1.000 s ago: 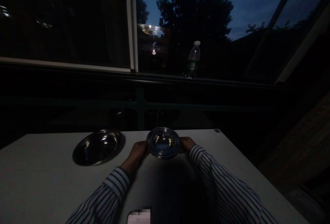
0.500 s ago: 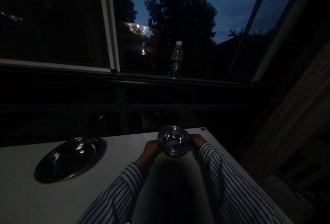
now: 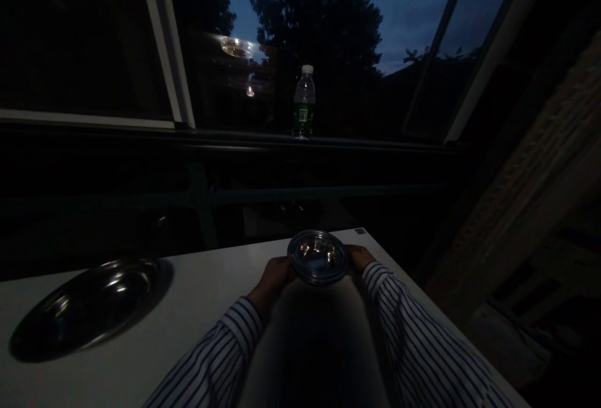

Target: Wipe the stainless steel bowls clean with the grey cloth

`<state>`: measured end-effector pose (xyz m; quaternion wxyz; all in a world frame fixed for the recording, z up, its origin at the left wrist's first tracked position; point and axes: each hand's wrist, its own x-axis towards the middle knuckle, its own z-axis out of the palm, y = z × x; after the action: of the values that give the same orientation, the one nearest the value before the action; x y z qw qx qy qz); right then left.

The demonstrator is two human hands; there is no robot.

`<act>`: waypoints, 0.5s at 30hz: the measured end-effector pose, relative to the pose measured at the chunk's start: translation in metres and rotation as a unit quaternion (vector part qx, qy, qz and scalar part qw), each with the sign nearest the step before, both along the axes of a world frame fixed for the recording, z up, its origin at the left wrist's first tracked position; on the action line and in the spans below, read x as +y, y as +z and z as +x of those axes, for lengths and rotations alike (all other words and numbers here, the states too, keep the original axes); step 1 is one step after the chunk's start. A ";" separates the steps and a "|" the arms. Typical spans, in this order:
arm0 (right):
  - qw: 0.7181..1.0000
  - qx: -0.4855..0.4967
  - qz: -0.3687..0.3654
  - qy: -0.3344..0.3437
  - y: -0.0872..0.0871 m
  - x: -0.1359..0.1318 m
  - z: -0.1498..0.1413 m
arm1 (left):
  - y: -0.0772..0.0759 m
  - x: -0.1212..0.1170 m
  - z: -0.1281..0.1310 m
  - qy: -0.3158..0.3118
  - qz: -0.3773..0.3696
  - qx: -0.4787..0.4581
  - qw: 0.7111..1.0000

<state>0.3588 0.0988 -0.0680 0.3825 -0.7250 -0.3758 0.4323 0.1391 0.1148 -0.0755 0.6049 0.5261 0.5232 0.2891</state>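
A small round shiny metal bowl [image 3: 318,257] is held between my two hands, over the far right part of the white table [image 3: 225,280]. My left hand [image 3: 275,276] grips its left rim, and my right hand [image 3: 358,258] grips the right rim. Part of the fingers of both hands is hidden by the bowl and the dim light. Inside the bowl I see only bright reflections. To the left, a larger shiny metal dish [image 3: 89,308] lies on the table, apart from my hands.
A clear plastic bottle [image 3: 304,102] with a white cap and green label stands on the window sill [image 3: 244,139] beyond the table. A small dark square mark [image 3: 359,231] sits at the table's far right corner. A window frame [image 3: 166,45] rises at left.
The view has turned a little to the right, so the large dish, bottle and window appear shifted left. Both hands keep their hold on the small bowl.
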 end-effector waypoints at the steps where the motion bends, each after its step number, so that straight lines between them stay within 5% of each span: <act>1: 1.000 -0.010 0.002 -0.010 0.002 -0.001 0.001 | 0.000 -0.001 -0.002 -0.006 0.004 0.008 1.000; 6: 0.997 -0.065 0.023 -0.021 0.010 -0.035 0.005 | 0.001 -0.020 -0.033 -0.058 0.032 0.051 0.996; 12: 0.988 -0.020 -0.011 0.151 -0.010 -0.116 -0.037 | -0.003 -0.075 -0.073 -0.134 0.020 0.075 0.988; 15: 0.982 -0.007 -0.025 0.190 -0.025 -0.134 -0.060 | -0.005 -0.098 -0.076 -0.144 0.007 0.068 0.987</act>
<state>0.2985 -0.0351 -0.0932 0.2725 -0.6530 -0.4984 0.5009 0.0628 0.0164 -0.0810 0.5999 0.6186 0.4795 0.1662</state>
